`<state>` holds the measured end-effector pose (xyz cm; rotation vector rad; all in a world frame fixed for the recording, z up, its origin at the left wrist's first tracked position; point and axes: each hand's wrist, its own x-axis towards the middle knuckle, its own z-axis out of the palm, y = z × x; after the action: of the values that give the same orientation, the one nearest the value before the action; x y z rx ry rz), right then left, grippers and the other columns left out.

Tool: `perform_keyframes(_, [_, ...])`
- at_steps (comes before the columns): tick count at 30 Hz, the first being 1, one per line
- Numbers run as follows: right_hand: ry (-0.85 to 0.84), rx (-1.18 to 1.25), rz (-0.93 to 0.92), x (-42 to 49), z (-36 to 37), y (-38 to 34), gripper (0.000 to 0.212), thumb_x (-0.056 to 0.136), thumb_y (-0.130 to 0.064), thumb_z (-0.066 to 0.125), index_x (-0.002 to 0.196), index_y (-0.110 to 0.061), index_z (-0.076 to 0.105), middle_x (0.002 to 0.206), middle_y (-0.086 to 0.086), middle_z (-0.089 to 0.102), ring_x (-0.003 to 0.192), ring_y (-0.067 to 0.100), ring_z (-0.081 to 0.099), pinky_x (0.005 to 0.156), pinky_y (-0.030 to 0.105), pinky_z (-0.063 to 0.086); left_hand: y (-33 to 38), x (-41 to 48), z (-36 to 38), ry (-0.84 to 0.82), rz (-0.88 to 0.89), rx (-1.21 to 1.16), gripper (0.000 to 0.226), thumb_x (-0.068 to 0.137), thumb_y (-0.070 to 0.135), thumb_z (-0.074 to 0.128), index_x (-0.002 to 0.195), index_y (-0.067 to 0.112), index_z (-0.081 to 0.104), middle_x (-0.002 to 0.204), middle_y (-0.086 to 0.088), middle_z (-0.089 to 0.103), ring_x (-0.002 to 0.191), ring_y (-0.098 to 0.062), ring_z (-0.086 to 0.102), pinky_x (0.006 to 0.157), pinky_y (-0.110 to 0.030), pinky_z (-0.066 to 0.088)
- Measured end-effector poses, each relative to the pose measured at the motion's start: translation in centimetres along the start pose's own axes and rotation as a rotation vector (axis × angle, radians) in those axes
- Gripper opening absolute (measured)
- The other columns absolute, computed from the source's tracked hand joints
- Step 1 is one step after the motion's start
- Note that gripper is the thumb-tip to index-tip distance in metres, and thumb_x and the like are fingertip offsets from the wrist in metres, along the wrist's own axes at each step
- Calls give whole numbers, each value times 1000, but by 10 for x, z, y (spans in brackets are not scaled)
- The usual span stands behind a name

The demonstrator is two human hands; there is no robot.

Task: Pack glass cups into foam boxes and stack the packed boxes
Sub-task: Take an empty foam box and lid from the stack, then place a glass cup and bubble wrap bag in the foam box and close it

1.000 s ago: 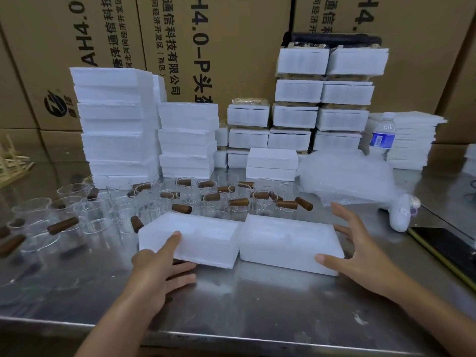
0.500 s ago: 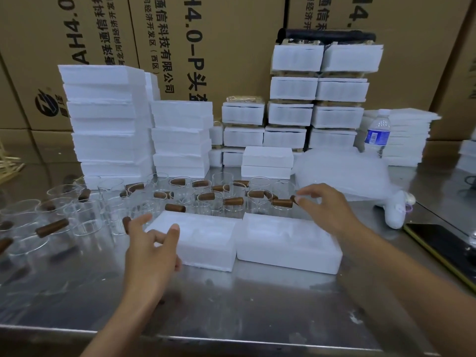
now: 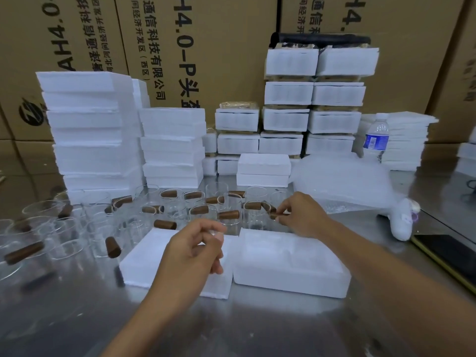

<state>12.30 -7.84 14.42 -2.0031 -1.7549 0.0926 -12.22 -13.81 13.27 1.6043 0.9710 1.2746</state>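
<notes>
Two white foam boxes lie side by side on the steel table (image 3: pixel 77 318), the left foam box (image 3: pixel 144 264) and the right foam box (image 3: pixel 291 264). Behind them stand several glass cups (image 3: pixel 177 210) with brown handles. My right hand (image 3: pixel 301 215) reaches past the right box and pinches the brown handle (image 3: pixel 273 215) of a cup (image 3: pixel 255 215). Over the left box hovers my left hand (image 3: pixel 190 251), fingers curled, fingertips at the base of another cup (image 3: pixel 229 222). Blur hides whether it holds that cup.
Tall stacks of foam pieces (image 3: pixel 87 130) stand at the back left, packed boxes (image 3: pixel 314 99) at the back centre. Bubble wrap (image 3: pixel 342 181), a water bottle (image 3: pixel 376 136), a white wrapped object (image 3: pixel 401 220) and a dark flat device (image 3: pixel 448 253) lie to the right.
Both hands left the sides of the foam boxes and moved forward to the cups. The right hand took hold of a cup handle; the left hand rose over the left box.
</notes>
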Motion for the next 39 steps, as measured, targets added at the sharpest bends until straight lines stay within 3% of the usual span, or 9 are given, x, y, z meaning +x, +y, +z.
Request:
perform_keyframes(8, [40, -40, -94, -1, -2, 7, 10, 92, -29, 58, 90, -25, 66, 81, -8, 62, 81, 16, 56, 65, 27, 40, 8, 39, 17, 6, 103, 13, 18, 91, 9, 58, 88, 25, 65, 75, 5, 66, 68, -8, 65, 64, -18, 53])
perform_keyframes(11, [132, 232, -66, -4, -12, 5, 9, 92, -25, 58, 85, -25, 63, 78, -11, 59, 77, 13, 55, 67, 23, 44, 11, 63, 26, -42, 96, 134, 16, 88, 24, 62, 102, 31, 59, 104, 14, 62, 89, 6, 59, 78, -13, 48])
perform_keyframes(13, [225, 452, -53, -6, -24, -1, 10, 93, -22, 57, 86, -22, 64, 80, -7, 62, 73, 7, 56, 64, 7, 43, 12, 79, 32, -71, 36, 158, 45, 77, 47, 66, 118, 37, 50, 120, 20, 51, 105, 5, 52, 85, -22, 46])
perform_keyframes(17, [208, 617, -169, -11, -49, -11, 22, 94, -19, 54, 79, -33, 64, 77, -10, 66, 70, 0, 58, 67, 7, 44, 16, 97, 47, -166, -170, -301, 89, 52, 57, 71, 133, 29, 47, 134, 0, 54, 113, -17, 59, 93, -36, 49])
perform_keyframes(21, [139, 635, -224, -8, -53, -15, 22, 93, -20, 55, 80, -34, 65, 74, -13, 67, 69, -6, 59, 67, 4, 44, 12, 98, 51, -348, -240, -704, 39, 62, 43, 77, 97, 26, 76, 112, -11, 70, 102, -29, 68, 77, -34, 59])
perform_keyframes(25, [73, 636, -220, 9, -53, -6, 14, 89, -35, 55, 92, -32, 68, 83, -14, 71, 75, -5, 62, 66, 2, 43, 5, 98, 48, -296, -315, -898, 47, 74, 24, 73, 118, 11, 63, 114, -17, 68, 102, -34, 67, 79, -37, 58])
perform_keyframes(28, [317, 537, -82, 42, -58, 24, 17, 92, -35, 54, 101, -26, 66, 91, -13, 68, 75, -8, 59, 63, -2, 38, 2, 99, 41, -180, -365, -1013, 55, 70, 24, 66, 121, 6, 57, 121, -22, 62, 101, -36, 67, 82, -41, 58])
perform_keyframes(31, [511, 238, 133, 71, -59, 69, 24, 94, -22, 53, 115, -17, 63, 115, 0, 65, 98, 13, 59, 83, 13, 38, 1, 103, 34, -61, -415, -1152, 50, 70, 21, 68, 117, 8, 56, 121, -27, 57, 98, -38, 67, 78, -42, 56])
perform_keyframes(39, [303, -209, 342, 83, -41, 125, 34, 91, -49, 52, 120, -34, 58, 123, -5, 62, 122, 21, 47, 109, 46, 20, -7, 107, 33, -14, -395, -1189, 53, 68, 22, 72, 118, 11, 58, 114, -24, 64, 97, -37, 68, 74, -41, 58])
